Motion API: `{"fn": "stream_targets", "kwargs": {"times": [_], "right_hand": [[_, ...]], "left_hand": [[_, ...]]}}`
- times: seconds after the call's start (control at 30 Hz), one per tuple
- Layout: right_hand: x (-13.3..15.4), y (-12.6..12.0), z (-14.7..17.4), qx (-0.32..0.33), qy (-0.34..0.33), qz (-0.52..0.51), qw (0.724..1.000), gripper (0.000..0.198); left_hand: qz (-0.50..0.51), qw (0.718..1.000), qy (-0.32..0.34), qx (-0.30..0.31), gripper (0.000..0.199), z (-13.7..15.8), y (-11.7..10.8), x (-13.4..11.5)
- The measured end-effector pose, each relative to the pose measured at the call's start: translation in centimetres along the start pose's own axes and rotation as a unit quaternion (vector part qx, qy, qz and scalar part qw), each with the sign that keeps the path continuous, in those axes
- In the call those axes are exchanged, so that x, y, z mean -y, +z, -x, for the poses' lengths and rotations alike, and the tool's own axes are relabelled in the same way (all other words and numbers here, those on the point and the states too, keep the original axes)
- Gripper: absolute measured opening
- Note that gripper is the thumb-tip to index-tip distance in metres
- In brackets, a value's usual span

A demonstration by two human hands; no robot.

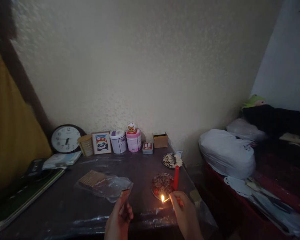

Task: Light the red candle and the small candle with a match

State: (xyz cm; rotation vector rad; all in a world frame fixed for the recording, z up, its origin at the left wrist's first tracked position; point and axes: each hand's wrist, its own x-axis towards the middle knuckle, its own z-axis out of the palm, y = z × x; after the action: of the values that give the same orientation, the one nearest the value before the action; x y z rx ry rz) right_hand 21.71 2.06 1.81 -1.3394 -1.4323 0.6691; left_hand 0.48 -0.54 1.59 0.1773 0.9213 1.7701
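Note:
Between the thumb and fingers of my right hand [186, 211] is a burning match [166, 200], its flame at the left end. My left hand [120, 213] is closed on a small matchbox [124, 192], held upright to the left of the flame. Just beyond my right hand stands a red candle [176, 178], upright, with no flame on it. Beside the candle lies a round plate [153, 186] with a dark, reddish speckled surface. Behind it, a smaller dish [164, 161] holds many matchsticks [176, 160].
A plastic bag [115, 186] with a brown piece lies left on the table [140, 170]. Along the wall stand a clock [66, 138], framed panda picture [102, 143], two canisters [118, 141] and a cardboard box [160, 140]. Bags [226, 151] lie right.

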Motion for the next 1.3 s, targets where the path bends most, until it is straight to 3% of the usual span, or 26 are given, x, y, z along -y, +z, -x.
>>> {"fn": "stream_targets", "kwargs": {"times": [0.33,0.73,1.3], "right_hand": [[0.2,0.7,-0.4,-0.009,0.054,0.017,0.998,0.03],[0.8,1.5,-1.6,-0.029,0.069,0.016,0.997,0.032],[-1.0,3.9,-3.1,-0.025,0.049,0.027,0.998,0.028]], "left_hand": [[0.0,0.999,-0.002,-0.035,0.03,-0.4,-0.3,0.4],[-0.009,0.998,-0.035,-0.056,0.029,-1.2,-0.6,0.4],[0.016,0.993,-0.116,-0.005,0.028,-3.0,-2.6,0.7]]}}
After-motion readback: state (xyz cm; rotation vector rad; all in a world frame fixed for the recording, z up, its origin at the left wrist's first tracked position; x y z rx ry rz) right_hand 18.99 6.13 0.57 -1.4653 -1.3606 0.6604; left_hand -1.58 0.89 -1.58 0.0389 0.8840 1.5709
